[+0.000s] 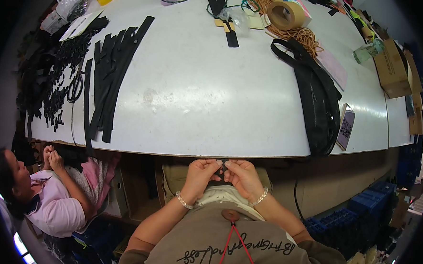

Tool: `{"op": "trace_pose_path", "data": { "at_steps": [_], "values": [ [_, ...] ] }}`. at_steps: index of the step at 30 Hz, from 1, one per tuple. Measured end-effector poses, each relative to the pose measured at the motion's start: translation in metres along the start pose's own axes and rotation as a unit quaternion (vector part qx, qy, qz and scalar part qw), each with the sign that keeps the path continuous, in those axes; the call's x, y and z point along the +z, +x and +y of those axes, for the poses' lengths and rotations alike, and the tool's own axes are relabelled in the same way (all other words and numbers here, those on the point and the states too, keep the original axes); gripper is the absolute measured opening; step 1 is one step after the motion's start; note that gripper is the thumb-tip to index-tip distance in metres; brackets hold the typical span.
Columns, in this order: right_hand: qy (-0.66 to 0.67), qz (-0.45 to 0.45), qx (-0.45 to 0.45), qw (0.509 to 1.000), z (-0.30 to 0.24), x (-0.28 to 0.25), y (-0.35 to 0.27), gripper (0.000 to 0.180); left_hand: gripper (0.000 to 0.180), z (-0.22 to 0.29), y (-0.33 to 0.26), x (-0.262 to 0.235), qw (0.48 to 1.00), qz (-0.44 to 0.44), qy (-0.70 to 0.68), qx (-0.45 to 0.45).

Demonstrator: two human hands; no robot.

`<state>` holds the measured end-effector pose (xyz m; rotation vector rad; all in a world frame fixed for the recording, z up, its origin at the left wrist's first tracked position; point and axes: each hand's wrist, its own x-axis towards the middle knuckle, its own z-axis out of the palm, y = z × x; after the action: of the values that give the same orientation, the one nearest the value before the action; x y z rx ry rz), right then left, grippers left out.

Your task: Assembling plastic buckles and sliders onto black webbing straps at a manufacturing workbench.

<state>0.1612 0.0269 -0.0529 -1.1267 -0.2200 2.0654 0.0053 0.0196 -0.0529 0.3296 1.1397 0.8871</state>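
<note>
At the table's near edge, just above my lap, my left hand [203,176] and my right hand [243,174] are held close together. The thumb and forefinger of each hand are pinched. A small dark piece [223,163] shows between the fingertips, mostly covered, and its kind cannot be made out. Beyond my hands lies the white tabletop [187,119]. Long black straps [115,82] are laid out on its left part. A black bag [316,102] with a looped strap lies to the right, reaching the near edge.
Scissors [75,87] lie beside a heap of small black pieces [62,68] at the left. Far right are a tape roll [286,15], tan cord [307,38], a clear jar [368,51] and a cardboard box [393,70]. A co-worker [57,202] sits at my left; blue crates [368,202] stand right.
</note>
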Motion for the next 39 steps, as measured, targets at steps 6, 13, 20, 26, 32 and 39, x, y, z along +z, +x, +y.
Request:
{"op": "trace_pose_path", "data": {
  "at_steps": [6,13,20,26,32,39],
  "values": [
    [0.004,-0.004,0.003,1.000,0.0006,-0.0020,0.0004,0.007,0.009,-0.0016,0.0015,0.0002,1.000,0.000,-0.002,0.000],
    [0.008,-0.002,-0.007,1.000,0.0005,0.0001,0.0000,0.007,0.009,-0.0004,0.0005,0.0013,1.000,0.000,-0.005,0.003],
    [0.015,-0.007,-0.010,1.000,0.0026,-0.0011,-0.0002,0.008,0.011,-0.0016,0.0000,0.0014,1.000,0.005,-0.004,0.002],
    [0.020,-0.004,-0.017,1.000,0.0019,0.0016,-0.0010,0.007,0.009,-0.0011,-0.0003,0.0014,1.000,0.004,-0.004,0.008],
    [0.025,-0.008,-0.020,0.999,0.0022,0.0015,-0.0003,0.007,0.009,-0.0014,0.0001,0.0003,1.000,-0.003,-0.002,0.010],
    [0.019,-0.001,-0.027,0.999,0.0027,0.0035,-0.0004,0.007,0.009,-0.0020,0.0004,-0.0001,1.000,0.001,-0.005,0.011]
  ]
}}
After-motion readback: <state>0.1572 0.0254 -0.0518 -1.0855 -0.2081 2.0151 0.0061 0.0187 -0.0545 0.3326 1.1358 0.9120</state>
